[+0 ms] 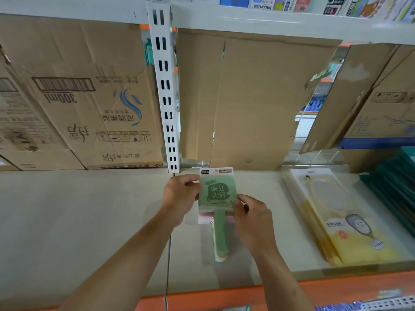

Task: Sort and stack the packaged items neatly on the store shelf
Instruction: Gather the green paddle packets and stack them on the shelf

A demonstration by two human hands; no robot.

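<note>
Stack (217,194) of paddle packs lies flat on shelf (89,209) between the hands, long axis 12–6, handle at 6. Left hand (179,196) pinches its 9 edge, right hand (251,218) its 4 corner. Both equally near.

— What sort of place is this?

— A shop, seen at a display shelf (89,209). It has pale metal boards, a white slotted upright (165,90) and an orange front rail (224,295).

— And the goods?

— Retail packs, laid in stacks. There are green carded packs (216,194) with printed headers and yellow sleeved packs (350,221) near them. More printed packets (314,4) line the shelf above. Cardboard cartons (78,97) with barcodes stand behind.
</note>
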